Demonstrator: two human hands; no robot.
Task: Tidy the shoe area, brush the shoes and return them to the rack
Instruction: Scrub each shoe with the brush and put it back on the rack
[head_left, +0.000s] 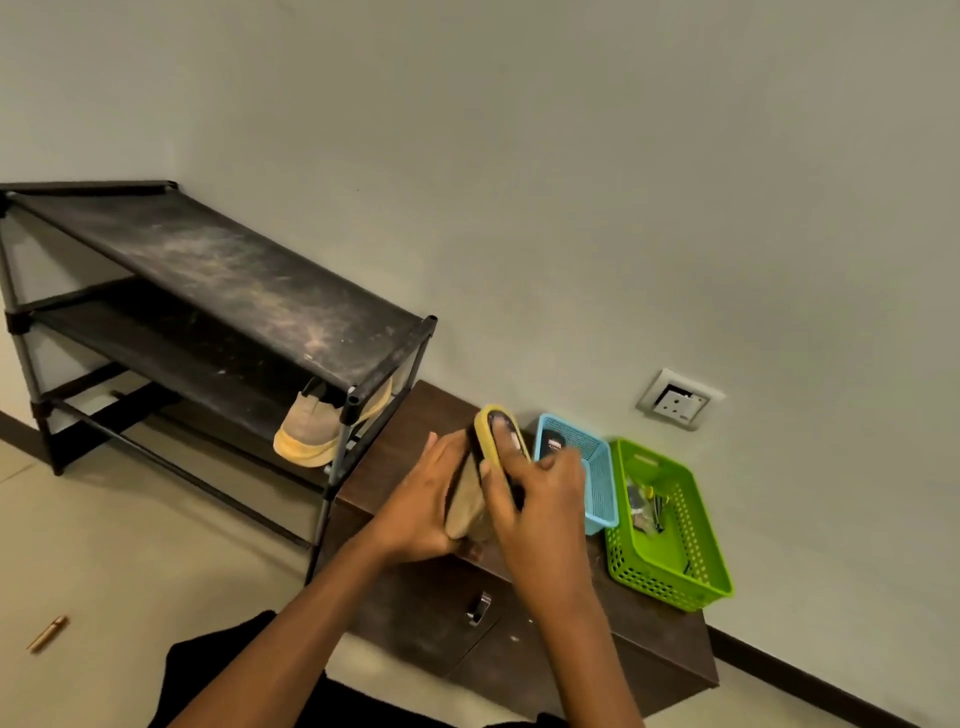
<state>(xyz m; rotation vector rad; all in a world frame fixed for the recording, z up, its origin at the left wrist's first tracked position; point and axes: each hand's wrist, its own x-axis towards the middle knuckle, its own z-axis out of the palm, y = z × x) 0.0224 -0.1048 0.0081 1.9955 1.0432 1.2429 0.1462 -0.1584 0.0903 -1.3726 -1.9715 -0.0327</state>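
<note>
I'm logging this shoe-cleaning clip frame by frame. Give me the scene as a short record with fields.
left hand: holds the tan shoe, sole turned up
right hand: on the shoe's sole side; any brush is hidden or blurred
second shoe: on a lower shelf of the rack
shoe rack: black, top shelf dusty and bare
cabinet: low, brown, under the hands
blue basket: on the cabinet by the wall
green basket: right of the blue one, holding small items
wall socket: above the baskets
</note>
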